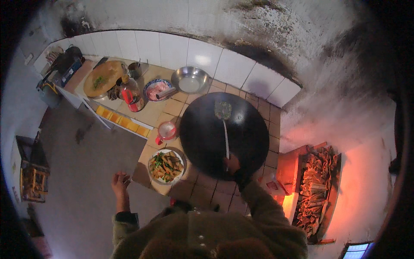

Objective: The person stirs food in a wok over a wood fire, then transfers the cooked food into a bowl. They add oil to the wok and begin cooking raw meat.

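Observation:
My right hand [233,163] is closed around the pale handle of a wok spatula [225,134]. Greenish bits show on the spatula's broad head, which lies inside a large dark wok [200,142] set into the tiled stove top. Off the counter's front left corner, my left hand [120,186] hangs over the floor with loosely bent fingers and nothing in it. Nearest to it is a white plate [151,176] of cooked browned pieces with green bits [165,165]. Between plate and wok stands a clear cup with a red rim and handle [166,130].
Behind the wok are a steel basin [190,79] and a patterned bowl of raw meat [157,89]. A red-labelled bottle [131,94] stands near a round wooden chopping board [103,77] with chopped greens. Firewood [317,191] is stacked at right, beside an orange glow.

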Motion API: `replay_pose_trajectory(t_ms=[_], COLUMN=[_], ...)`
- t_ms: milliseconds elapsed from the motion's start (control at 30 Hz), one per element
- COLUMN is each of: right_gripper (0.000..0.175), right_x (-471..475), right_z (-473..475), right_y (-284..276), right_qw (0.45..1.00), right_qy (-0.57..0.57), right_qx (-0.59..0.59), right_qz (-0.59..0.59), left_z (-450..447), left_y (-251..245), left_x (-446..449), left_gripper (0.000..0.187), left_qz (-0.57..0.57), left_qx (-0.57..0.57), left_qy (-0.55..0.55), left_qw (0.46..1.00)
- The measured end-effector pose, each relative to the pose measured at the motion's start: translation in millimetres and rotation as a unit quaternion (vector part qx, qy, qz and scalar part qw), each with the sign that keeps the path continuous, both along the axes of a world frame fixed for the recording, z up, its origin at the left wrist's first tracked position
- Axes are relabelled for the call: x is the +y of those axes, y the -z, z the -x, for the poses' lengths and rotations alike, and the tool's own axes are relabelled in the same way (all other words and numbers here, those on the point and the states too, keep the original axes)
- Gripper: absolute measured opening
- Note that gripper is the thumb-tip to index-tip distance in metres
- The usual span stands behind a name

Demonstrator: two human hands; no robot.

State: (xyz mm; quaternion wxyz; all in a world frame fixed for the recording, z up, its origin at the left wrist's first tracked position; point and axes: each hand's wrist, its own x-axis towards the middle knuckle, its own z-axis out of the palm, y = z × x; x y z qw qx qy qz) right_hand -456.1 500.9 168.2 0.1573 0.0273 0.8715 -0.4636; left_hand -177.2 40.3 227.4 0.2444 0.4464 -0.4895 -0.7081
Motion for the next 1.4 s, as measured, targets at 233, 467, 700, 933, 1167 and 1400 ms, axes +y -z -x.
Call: replay_pose_trajectory(t_ms=[233,467,700,933,1167,1400], right_gripper=[0.013,0.011,0.012,0.029,0.054,0.057], right_x=[-11.9,9.8,33.8,55.9,78.0,118.1], right_z=[32.5,-51.2,-255.5,-479.4,-705.3,-890.0], right_y=[-3.1,-141.8,-276.1,-284.6,-235.0,-217.2], right_qw=[0.996,0.986,0.953,0.892,0.782,0.641], right_qy=[0.063,0.066,0.204,0.406,0.589,0.735], right_qx=[0.058,0.121,0.012,0.081,0.193,0.220], right_qz=[0.028,0.091,0.222,0.183,0.061,-0.019], left_z=[26.5,78.4,94.0,-19.5,-279.5,-512.7], left_y=[-69.4,-93.3,-88.2,-144.6,-135.8,-149.9], left_x=[45.8,126.1,241.5,418.9,556.8,647.4], left_gripper=[0.021,0.022,0.023,0.019,0.024,0.027], left_qz=[0.094,0.032,-0.126,-0.156,-0.253,-0.128], left_qx=[0.078,0.157,0.140,0.149,0.051,-0.099], left_qy=[0.059,0.384,0.732,0.906,0.937,0.973], left_qw=[0.991,0.909,0.655,0.364,0.236,0.163])
